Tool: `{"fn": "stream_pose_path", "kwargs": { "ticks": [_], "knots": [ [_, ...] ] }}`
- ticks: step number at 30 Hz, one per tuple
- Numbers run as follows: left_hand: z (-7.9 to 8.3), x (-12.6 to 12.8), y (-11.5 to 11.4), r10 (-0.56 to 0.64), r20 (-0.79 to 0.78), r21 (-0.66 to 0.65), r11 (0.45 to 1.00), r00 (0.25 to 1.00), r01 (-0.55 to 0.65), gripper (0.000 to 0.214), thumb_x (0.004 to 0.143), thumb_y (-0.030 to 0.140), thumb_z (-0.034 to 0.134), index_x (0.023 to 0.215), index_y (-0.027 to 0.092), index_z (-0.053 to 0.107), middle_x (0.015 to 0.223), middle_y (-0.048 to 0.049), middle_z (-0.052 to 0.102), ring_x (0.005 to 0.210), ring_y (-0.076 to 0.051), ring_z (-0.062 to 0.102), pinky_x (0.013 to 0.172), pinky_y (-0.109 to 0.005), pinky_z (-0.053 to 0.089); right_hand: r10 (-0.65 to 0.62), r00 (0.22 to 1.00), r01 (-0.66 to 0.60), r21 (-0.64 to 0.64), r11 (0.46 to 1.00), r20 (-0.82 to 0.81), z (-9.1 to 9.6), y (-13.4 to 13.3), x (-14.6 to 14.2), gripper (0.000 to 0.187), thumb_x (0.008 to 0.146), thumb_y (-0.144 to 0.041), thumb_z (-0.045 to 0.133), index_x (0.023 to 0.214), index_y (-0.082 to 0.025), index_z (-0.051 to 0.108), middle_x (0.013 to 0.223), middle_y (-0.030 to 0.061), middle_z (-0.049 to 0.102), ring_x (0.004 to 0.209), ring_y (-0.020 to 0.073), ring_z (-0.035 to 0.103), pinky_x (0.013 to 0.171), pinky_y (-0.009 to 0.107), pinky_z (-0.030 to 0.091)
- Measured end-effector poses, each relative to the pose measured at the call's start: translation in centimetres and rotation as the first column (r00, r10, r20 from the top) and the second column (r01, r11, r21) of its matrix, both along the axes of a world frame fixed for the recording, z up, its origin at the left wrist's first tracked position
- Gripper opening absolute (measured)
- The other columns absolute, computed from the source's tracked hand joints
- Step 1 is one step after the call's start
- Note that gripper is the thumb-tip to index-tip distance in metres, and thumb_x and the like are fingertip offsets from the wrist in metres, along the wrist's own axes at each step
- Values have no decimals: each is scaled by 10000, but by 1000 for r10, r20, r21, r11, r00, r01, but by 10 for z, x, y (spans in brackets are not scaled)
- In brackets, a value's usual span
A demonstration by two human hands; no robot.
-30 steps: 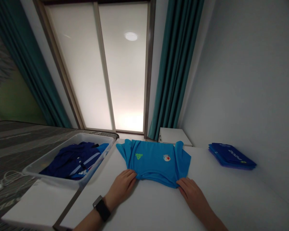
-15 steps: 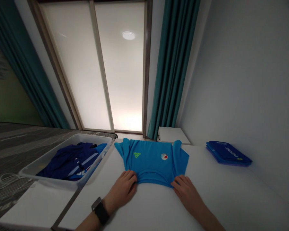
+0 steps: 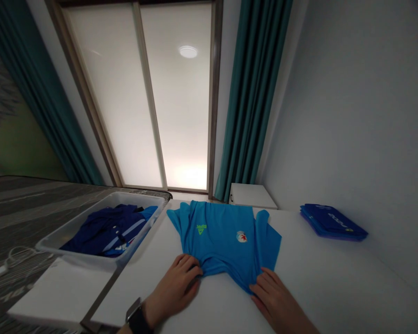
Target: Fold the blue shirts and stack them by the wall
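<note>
The bright blue shirt lies on the white worktop, its collar edge towards the person and its short sleeves folded in at the sides. The left hand holds the near left corner in bent fingers – a dark watch sits on that wrist. The right hand pinches the near right corner between thumb and fingers, and the edge between the hands sags in a curve. A green logo and a round badge (with a red star) face up. Leftward stands a plastic bin of crumpled dark blue clothes; a folded blue stack lies well to the right.
</note>
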State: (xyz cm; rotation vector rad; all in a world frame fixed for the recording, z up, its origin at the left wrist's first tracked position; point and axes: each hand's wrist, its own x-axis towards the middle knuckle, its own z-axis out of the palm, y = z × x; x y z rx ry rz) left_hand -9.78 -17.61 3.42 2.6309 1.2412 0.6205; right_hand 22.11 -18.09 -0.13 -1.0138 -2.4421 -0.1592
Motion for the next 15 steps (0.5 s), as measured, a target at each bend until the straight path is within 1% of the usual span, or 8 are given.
{"fn": "stream_pose_path", "kwargs": {
  "ticks": [1, 3, 4, 6, 8, 11, 13, 15],
  "knots": [
    [0, 0, 0, 5, 5, -8, 1000, 1000, -5, 222, 858, 86, 504, 1005, 240, 568, 1064, -44, 598, 1024, -215, 541, 968, -410, 400, 7, 1000, -8, -73, 997, -9, 7, 0, -2, 207, 939, -127, 446, 878, -233, 613, 806, 13, 629, 812, 185, 610, 1022, 442, 416],
    [-1, 1, 2, 16, 12, -17, 1000, 1000, -16, 195, 864, 68, 491, 954, 229, 557, 1046, -41, 597, 1007, -210, 543, 940, -396, 411, 8, 1000, -13, -205, 979, -26, 22, 5, -7, 248, 976, -168, 411, 851, -223, 618, 780, 8, 631, 780, 169, 606, 984, 428, 443],
    [-1, 1, 2, 20, 14, -18, 1000, 1000, -20, 184, 870, 63, 484, 933, 223, 549, 1035, -40, 597, 999, -207, 544, 934, -392, 414, -6, 999, -3, -238, 971, -39, 27, 11, -10, 269, 990, -181, 390, 869, -219, 628, 786, 16, 638, 786, 172, 609, 951, 421, 464],
    [-1, 2, 2, 23, 14, -11, 1000, 1000, -23, 171, 877, 57, 476, 905, 217, 533, 1014, -38, 595, 982, -205, 542, 924, -387, 419, -52, 996, 30, -259, 965, -76, 33, 28, -14, 275, 1000, -204, 372, 997, -211, 647, 913, 60, 666, 890, 199, 625, 885, 401, 506],
    [-1, 2, 1, 21, 8, -2, 1000, 1000, -21, 165, 879, 56, 475, 895, 214, 523, 1001, -37, 592, 972, -206, 539, 918, -386, 424, -99, 991, 74, -250, 965, -88, 30, 50, -20, 301, 993, -209, 373, 1152, -206, 628, 1104, 106, 653, 1056, 233, 610, 917, 416, 512],
    [-1, 3, 0, 17, -2, 5, 1000, 1000, -17, 159, 882, 58, 471, 884, 212, 513, 992, -38, 587, 964, -208, 531, 922, -390, 427, -171, 985, 162, -243, 956, -13, 17, 78, -28, 372, 981, -249, 398, 1303, -178, 570, 1367, 149, 542, 1308, 287, 471, 1063, 488, 427],
    [-1, 3, -1, 16, -1, 3, 1000, 1000, -16, 161, 883, 57, 466, 890, 212, 509, 999, -41, 583, 970, -210, 526, 921, -388, 430, -188, 981, 195, -275, 942, 51, 8, 89, -34, 427, 988, -313, 405, 1371, -171, 526, 1474, 141, 455, 1398, 296, 364, 1127, 498, 355],
    [-2, 3, -1, 12, 6, -2, 1000, 1000, -12, 165, 882, 55, 460, 897, 212, 506, 1007, -45, 580, 983, -213, 520, 918, -383, 434, -178, 979, 200, -319, 926, 98, 3, 94, -38, 482, 1004, -398, 373, 1424, -187, 481, 1529, 115, 394, 1437, 282, 295, 1171, 490, 282]
  ]
}}
